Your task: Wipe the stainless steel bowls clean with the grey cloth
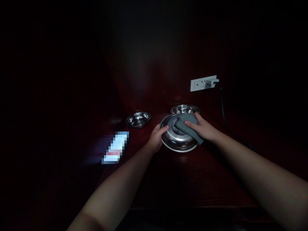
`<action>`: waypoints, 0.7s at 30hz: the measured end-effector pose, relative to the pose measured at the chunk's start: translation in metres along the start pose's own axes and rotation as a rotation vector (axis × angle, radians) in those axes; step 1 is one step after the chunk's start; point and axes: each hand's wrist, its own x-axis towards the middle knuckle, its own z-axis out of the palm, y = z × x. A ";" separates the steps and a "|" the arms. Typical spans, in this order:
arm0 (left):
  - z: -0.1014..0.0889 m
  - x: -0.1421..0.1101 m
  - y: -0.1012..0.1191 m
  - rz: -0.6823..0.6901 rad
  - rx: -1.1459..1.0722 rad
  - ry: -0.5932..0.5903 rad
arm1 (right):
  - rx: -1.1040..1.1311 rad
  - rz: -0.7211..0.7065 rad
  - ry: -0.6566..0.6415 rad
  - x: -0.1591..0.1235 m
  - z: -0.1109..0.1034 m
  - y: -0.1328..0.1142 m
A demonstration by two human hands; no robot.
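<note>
A shiny metal bowl (pixel 179 145) is held up over the dark red table, tilted so that one broad face shows. My left hand (pixel 157 137) grips its left rim, the thumb lying on the near face and the other fingers mostly hidden behind. In my right hand (pixel 201 126) is a folded grey-green cloth (pixel 187 127), pressed against the right part of the bowl. Just behind, partly covered by the held bowl and my right hand, are metal bowls (pixel 184 108) that look stacked. Another metal bowl (pixel 138 120) rests to the left, its opening upward.
A lit, blurred-out screen (pixel 115 148) lies at the table's left side. On the back wall a white socket panel (pixel 203 83) holds a plug, and its dark cable (pixel 222 106) hangs down to the table at the right. The surroundings are very dark.
</note>
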 end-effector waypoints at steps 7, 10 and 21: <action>0.000 0.000 0.000 0.008 -0.002 -0.017 | 0.036 -0.012 -0.071 0.000 -0.003 0.002; 0.000 0.000 0.000 0.010 0.009 -0.013 | 0.050 -0.006 -0.091 0.001 -0.004 0.004; 0.000 0.001 -0.001 -0.012 0.038 -0.012 | 0.078 -0.017 -0.123 0.001 -0.005 0.005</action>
